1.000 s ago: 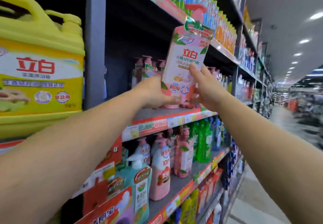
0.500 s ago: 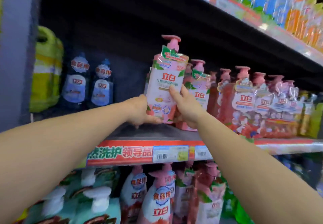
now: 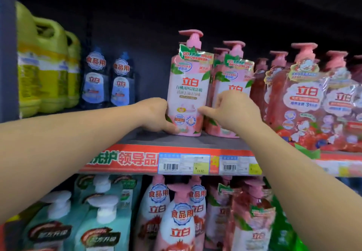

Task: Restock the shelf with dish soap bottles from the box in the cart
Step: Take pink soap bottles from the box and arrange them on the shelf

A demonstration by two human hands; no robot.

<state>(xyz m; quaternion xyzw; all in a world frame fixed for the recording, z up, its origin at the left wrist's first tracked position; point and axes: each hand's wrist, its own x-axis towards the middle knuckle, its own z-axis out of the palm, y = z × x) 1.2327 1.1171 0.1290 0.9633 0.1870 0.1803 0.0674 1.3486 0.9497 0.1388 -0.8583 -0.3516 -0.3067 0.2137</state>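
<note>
A pink pump bottle of dish soap (image 3: 187, 86) stands upright on the grey shelf (image 3: 176, 140), at the left end of a row of like pink bottles (image 3: 233, 74). My left hand (image 3: 156, 114) grips its lower left side with curled fingers. My right hand (image 3: 233, 110) holds its right side, thumb on the label front and fingers between it and the neighbouring bottle. The box and the cart are out of view.
Two dark blue bottles (image 3: 108, 80) and yellow-green jugs (image 3: 47, 68) stand further left on the same shelf, with a gap between them and the pink bottle. Red strawberry-print bottles (image 3: 305, 97) fill the right. The lower shelf holds teal and pink pump bottles (image 3: 176, 217). A shelf overhangs above.
The pink bottle has come down from the air onto the shelf beside the other pink bottles. Both hands have moved forward with it, and my view has swung to face the shelf.
</note>
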